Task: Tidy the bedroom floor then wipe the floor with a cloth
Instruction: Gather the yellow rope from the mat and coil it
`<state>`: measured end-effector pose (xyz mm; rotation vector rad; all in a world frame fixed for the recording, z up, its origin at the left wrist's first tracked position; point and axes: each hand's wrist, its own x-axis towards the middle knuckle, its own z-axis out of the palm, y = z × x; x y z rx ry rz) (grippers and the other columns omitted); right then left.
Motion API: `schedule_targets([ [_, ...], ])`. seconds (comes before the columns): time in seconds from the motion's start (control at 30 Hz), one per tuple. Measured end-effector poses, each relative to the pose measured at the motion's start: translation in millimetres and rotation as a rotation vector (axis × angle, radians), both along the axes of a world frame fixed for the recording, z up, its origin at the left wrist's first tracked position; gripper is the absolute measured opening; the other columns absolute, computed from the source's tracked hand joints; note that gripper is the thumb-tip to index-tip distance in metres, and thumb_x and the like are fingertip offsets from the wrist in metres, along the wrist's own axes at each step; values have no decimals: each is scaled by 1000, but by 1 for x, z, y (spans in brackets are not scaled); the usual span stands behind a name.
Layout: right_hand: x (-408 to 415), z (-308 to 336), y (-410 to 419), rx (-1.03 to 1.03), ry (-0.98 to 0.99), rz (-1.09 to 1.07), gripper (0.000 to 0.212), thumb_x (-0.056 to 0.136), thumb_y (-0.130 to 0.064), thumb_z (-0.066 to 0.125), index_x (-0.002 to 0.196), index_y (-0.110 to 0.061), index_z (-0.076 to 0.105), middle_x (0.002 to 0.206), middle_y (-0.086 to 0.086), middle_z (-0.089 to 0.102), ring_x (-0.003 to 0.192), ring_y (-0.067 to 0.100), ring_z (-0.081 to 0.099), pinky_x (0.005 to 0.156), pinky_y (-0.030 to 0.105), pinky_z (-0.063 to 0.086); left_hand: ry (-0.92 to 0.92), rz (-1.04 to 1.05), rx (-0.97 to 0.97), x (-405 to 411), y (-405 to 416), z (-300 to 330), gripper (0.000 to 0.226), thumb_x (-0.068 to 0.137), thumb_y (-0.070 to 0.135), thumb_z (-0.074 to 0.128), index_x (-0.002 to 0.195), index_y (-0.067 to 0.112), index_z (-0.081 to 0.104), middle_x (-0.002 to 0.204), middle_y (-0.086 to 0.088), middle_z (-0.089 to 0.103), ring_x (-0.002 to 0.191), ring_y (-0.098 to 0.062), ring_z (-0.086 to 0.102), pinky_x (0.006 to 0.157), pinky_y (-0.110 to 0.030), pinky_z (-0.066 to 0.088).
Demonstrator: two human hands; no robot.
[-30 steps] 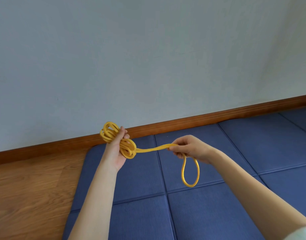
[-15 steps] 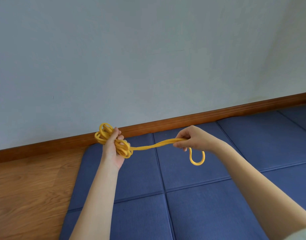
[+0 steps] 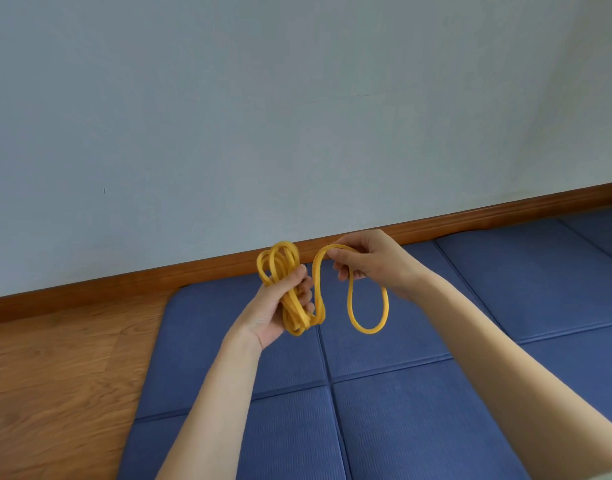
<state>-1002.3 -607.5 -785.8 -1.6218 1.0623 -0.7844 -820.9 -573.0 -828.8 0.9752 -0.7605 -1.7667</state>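
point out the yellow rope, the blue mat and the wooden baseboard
yellow rope (image 3: 368,330), head view, bottom of the hanging loop
blue mat (image 3: 419,427), head view, a near panel
wooden baseboard (image 3: 124,285), head view, left stretch

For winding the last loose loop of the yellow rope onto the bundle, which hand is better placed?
The right hand, probably. It already pinches the free strand of the yellow rope, with the loose loop hanging below it. The left hand grips the coiled bundle and should only hold it steady.
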Motion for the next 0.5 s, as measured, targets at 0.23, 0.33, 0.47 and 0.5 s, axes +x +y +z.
schedule_targets([
  [0.23,11,0,5,43,-51,-171,23,90,-22,60,86,-2,72,70,10,63,65,18,60,68,31,52,65,-80,-53,-21,-2,-2,73,34,47,92,94,14,67,109,-13,69,100,-25,67,71,-35,57],
  [0.33,16,1,7,4,6,-209,27,87,-25,63,83,-1,73,69,13,60,60,14,54,58,27,47,68,-125,-104,-26,-4,-4,62,35,43,93,86,16,70,105,-13,71,98,-29,68,72,-35,57],
  [0.47,21,0,11,23,-37,-256,23,89,-23,63,81,-4,73,73,15,67,60,21,61,52,24,50,10,-110,-138,-29,-4,-4,63,34,38,94,85,15,66,101,-13,72,98,-29,68,78,-36,57],
  [0.5,23,-2,13,58,-88,-261,22,89,-21,62,83,-3,73,78,17,69,61,23,63,50,25,51,-4,-107,-130,-30,-3,-3,65,35,34,94,88,14,63,97,-11,73,94,-28,69,77,-36,57],
])
